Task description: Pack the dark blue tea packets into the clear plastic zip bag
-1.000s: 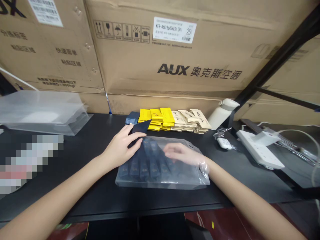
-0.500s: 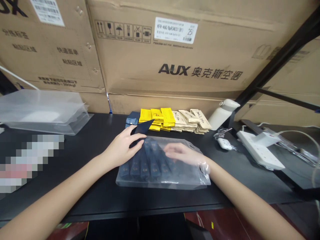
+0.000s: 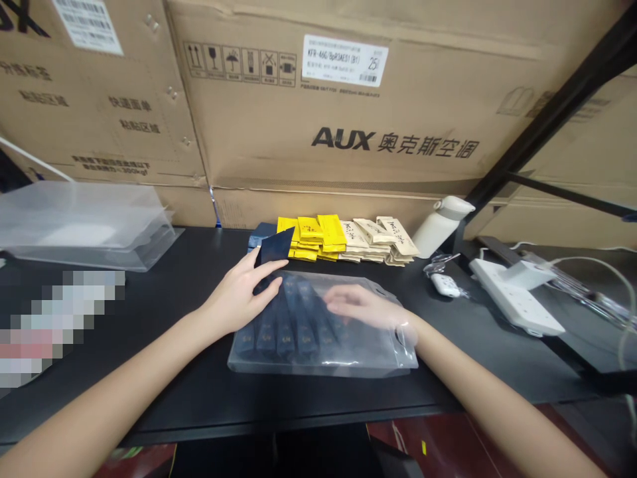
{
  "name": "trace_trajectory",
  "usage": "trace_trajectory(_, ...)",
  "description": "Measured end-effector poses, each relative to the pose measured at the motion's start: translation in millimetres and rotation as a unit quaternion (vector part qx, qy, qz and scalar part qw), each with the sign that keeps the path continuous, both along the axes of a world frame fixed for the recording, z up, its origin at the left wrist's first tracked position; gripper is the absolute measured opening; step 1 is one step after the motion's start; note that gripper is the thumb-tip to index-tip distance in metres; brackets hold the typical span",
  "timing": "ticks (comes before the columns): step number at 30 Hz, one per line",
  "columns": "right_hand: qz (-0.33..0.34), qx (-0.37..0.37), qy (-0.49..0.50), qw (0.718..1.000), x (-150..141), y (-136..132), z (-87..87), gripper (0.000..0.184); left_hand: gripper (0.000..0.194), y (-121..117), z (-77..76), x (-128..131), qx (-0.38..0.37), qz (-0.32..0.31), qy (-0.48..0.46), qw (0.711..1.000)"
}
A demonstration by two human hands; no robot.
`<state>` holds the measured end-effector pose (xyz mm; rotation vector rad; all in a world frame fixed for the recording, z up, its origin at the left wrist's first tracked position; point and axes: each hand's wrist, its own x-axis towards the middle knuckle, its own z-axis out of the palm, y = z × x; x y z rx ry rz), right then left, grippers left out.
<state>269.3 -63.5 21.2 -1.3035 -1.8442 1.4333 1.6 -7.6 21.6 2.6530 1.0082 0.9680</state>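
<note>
A frosted see-through plastic bag (image 3: 358,352) lies flat on the black desk, its handle end to the right. Inside it, several dark blue sachets (image 3: 286,335) sit side by side on the left. My right hand (image 3: 355,302) reaches into the bag through the right end, palm down, fingers loosely stretched with nothing visible in them. My left hand (image 3: 243,292) is at the bag's upper left edge, pinching another dark blue packet (image 3: 276,245) that stands tilted between thumb and fingers. Part of that packet is hidden by the fingers.
Behind the bag are yellow packets (image 3: 331,230), cream packets (image 3: 395,234) and a dark blue stack (image 3: 257,234). A white bottle (image 3: 438,229), an earbud case (image 3: 444,284) and a power strip (image 3: 517,299) are at right. More plastic bags (image 3: 89,219) lie left; cardboard boxes (image 3: 259,133) stand behind.
The packet in my left hand has tipped, its upper end shifting slightly left and more of its face showing. My right hand stays inside the bag, almost unmoved.
</note>
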Motion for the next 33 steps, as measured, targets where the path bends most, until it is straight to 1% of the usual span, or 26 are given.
trace_trajectory(11,0.008,0.002,0.001,1.000,1.4,-0.4,-0.3,0.033,0.040,1.8,-2.3,-0.9,-0.008,-0.007,0.009,1.000)
trace_trajectory(20,0.000,-0.007,0.000,1.000,0.0,-1.3,2.7,0.034,0.034,-0.5,2.4,-0.2,-0.010,-0.017,0.027,0.999)
trace_trajectory(33,-0.005,-0.004,-0.005,1.000,-1.5,-2.1,2.8,0.033,0.034,-0.5,3.3,-0.4,-0.014,-0.019,0.040,0.999)
